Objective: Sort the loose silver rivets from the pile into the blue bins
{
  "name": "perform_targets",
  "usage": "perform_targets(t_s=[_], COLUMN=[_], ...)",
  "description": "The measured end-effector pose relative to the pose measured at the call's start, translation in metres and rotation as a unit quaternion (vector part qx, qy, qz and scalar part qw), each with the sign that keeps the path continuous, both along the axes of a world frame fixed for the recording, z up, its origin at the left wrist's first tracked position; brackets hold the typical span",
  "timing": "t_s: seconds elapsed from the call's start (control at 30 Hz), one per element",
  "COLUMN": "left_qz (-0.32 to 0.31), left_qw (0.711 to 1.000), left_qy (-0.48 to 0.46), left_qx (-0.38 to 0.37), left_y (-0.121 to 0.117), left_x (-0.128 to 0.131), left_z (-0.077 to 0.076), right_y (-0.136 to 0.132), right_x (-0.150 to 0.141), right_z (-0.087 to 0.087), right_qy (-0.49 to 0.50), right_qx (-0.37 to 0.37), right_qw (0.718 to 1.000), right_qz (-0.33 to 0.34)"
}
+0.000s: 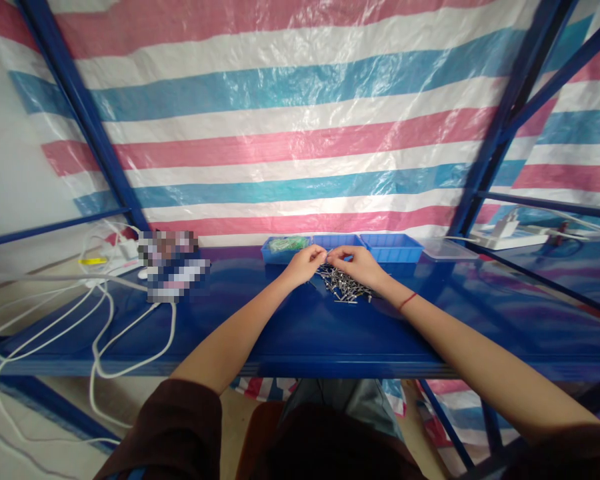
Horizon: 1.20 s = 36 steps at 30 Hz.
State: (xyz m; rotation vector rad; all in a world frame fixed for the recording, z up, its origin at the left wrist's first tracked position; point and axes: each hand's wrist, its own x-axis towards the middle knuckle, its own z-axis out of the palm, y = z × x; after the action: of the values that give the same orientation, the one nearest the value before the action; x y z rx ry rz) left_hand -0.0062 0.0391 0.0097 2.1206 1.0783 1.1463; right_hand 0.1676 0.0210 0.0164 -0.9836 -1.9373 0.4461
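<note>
Both bare forearms extend from the lower corners toward the frame's center, where the left hand and right hand nearly meet, fingers pinched; a thin red band encircles the right wrist.

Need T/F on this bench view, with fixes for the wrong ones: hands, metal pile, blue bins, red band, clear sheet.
1. The left hand and right hand are close together at the loose pile of small metal pieces. True.
2. The green material sits in the rightmost blue plastic bin. False: the green material is in the leftmost blue plastic bin.
3. The thin red band is on the left wrist. False: the thin red band is on the right wrist.
4. A clear flat plastic piece lies right of the bins. True.
</note>
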Motion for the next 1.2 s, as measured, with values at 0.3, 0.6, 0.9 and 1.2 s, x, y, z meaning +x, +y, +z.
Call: perform_targets(t_s=[0.3,0.6,0.9,1.2], left_qz=[-0.036,-0.084,-0.055,-0.013], left_qw=[0.989,0.985,0.988,0.994], left_qy=[-0.105,-0.115,-0.120,-0.095], left_qx=[-0.100,-0.100,-0.082,-0.045], left_y=[-0.010,-0.014,-0.013,-0.012], left_x=[0.012,0.014,0.010,0.008], left_z=[-0.001,0.000,0.005,0.007], right_y=[-0.003,-0.009,-0.015,-0.009], right_x=[-0.004,-0.002,0.002,0.004], right_z=[0.004,0.007,0.016,0.010], right_qy=[0.117,0.041,0.001,-0.051], right_qx=[-0.001,0.085,0.148,0.107], right_qw=[0.993,0.995,0.989,0.993], right_qz=[0.001,-0.015,-0.023,-0.008])
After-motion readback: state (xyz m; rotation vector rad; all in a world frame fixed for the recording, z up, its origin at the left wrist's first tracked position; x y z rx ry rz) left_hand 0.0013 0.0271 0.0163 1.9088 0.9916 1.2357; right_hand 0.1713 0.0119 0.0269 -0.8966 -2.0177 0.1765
